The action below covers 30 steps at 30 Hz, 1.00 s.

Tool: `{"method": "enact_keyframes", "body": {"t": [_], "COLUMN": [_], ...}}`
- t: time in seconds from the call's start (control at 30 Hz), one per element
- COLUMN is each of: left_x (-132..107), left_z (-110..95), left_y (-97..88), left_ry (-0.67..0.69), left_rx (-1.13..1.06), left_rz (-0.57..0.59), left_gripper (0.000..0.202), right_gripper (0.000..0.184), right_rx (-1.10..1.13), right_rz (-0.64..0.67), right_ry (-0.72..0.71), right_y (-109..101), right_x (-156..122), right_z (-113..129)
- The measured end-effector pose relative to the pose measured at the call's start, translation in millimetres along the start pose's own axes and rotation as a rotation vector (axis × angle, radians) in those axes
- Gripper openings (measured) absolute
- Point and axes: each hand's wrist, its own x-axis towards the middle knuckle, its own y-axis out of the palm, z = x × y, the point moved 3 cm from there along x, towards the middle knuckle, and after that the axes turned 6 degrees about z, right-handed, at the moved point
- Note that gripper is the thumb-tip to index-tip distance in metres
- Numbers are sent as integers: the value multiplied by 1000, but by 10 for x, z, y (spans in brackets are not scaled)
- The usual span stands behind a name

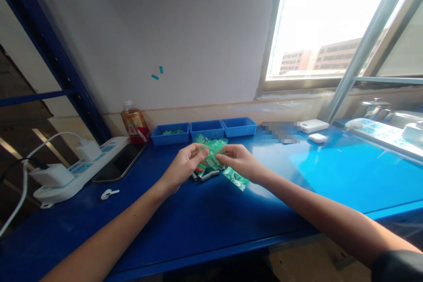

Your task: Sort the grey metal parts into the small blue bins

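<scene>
Both of my hands meet over the blue table, pinching a crinkled, see-through green plastic bag (211,158) between them. My left hand (187,163) is closed on its left side, thumb against fingers. On the right side, my right hand (239,161) grips it the same way. What lies inside the bag, if anything, I cannot make out. More green plastic shows behind the fingers. Below the hands lie several small dark and silvery pieces (210,176), partly hidden. A second green bag (235,179) rests flat on the table just under my right hand.
Three blue bins (206,130) stand along the wall; green bags (173,132) lie in the left one. At left are a drink bottle (134,123), a phone (120,163), a power strip (82,167) and an earbud (109,193). White cases (313,126) sit at back right.
</scene>
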Motion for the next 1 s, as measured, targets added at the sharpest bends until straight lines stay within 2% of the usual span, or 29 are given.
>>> {"method": "enact_keyframes", "body": {"t": [0.1,0.47,0.7,1.0], "left_x": [-1,24,20,-23], "left_z": [-10,10,48,-29], "left_y": [25,31,16,61], "left_ry": [-24,65,91,102], "left_rx": [19,136,251,221], "left_rz": [85,58,82,139], "left_gripper": [31,21,23,22], "right_gripper": [31,34,30,20], "right_rx": [-16,-55,43,164], "right_rz": [-36,43,43,52], "right_ry": [-4,39,73,102], "right_y": [-31,-11,-31,-17], "right_x": [18,4,17,16], "right_z": [-37,-45,-45,-28]}}
